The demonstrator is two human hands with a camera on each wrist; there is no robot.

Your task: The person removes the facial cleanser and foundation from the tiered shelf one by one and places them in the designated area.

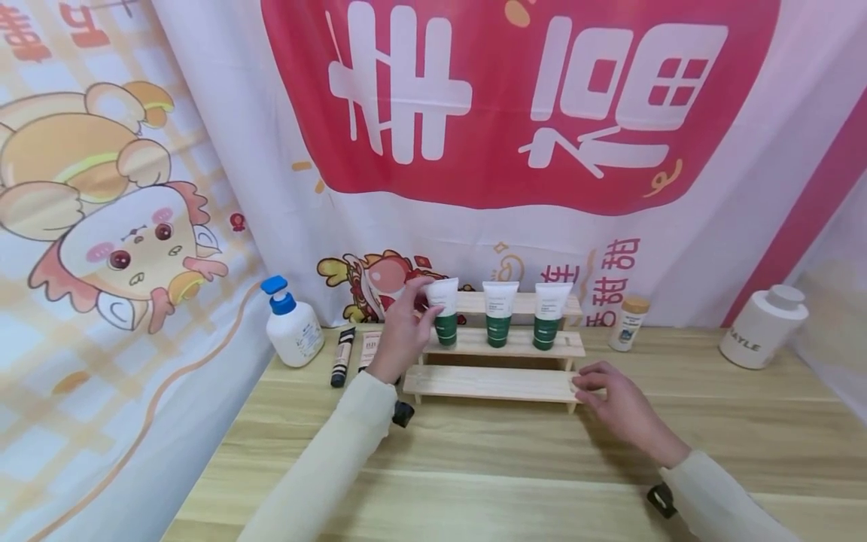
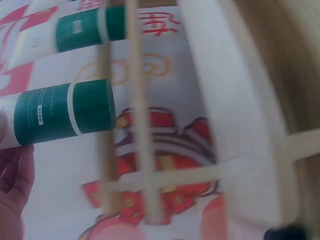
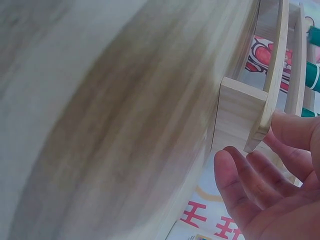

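A tiered wooden rack (image 1: 491,382) stands on the table. Three squeeze tubes, white above and green below, are upright in a row at its middle step. My left hand (image 1: 406,331) pinches the leftmost tube (image 1: 445,320) near its white upper part; in the left wrist view a small gap shows between its green cap (image 2: 95,106) and the step. The middle tube (image 1: 500,316) and right tube (image 1: 550,316) are apart from any hand. At the lowest step's right end, my right hand (image 1: 619,403) holds the board's corner (image 3: 262,117) between thumb and fingers.
Left of the rack are a white pump bottle (image 1: 294,331) with a blue top, a dark striped tube (image 1: 343,357) and a pale tube (image 1: 369,348) partly hidden by my left hand. To the right stand a small gold-capped bottle (image 1: 628,325) and a white jar (image 1: 762,327). Printed curtains hang behind.
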